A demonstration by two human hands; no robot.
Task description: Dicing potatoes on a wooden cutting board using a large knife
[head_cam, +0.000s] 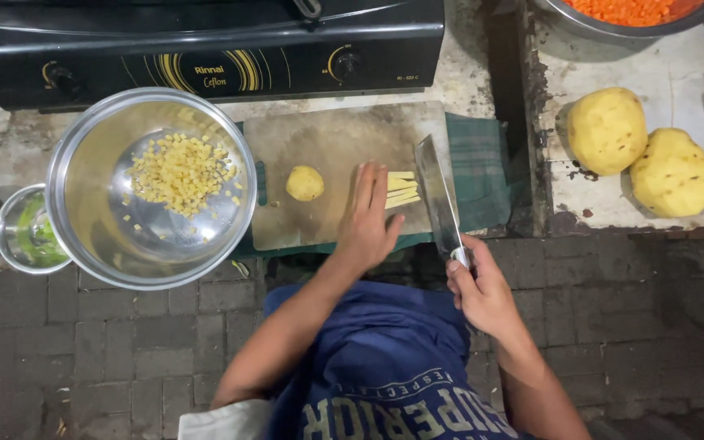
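Head view: left hand (366,218) flat, fingers extended, pressing potato strips (402,189) on cutting board (327,138), frame centre. Right hand (481,289) clenched round cleaver (437,198) handle, blade resting just right of strips (edge contact unclear). Peeled potato piece (305,182) left of hand. Steel bowl (152,189) of diced potato (181,173), left. Two whole peeled potatoes (641,151), upper right.

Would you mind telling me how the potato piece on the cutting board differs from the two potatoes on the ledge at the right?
The potato piece is much smaller than the two whole potatoes. It lies alone on the cutting board, left of the left hand, while the whole potatoes sit side by side on the stained ledge, away from both hands. It looks like a cut remnant; they look uncut. All are peeled and pale yellow.
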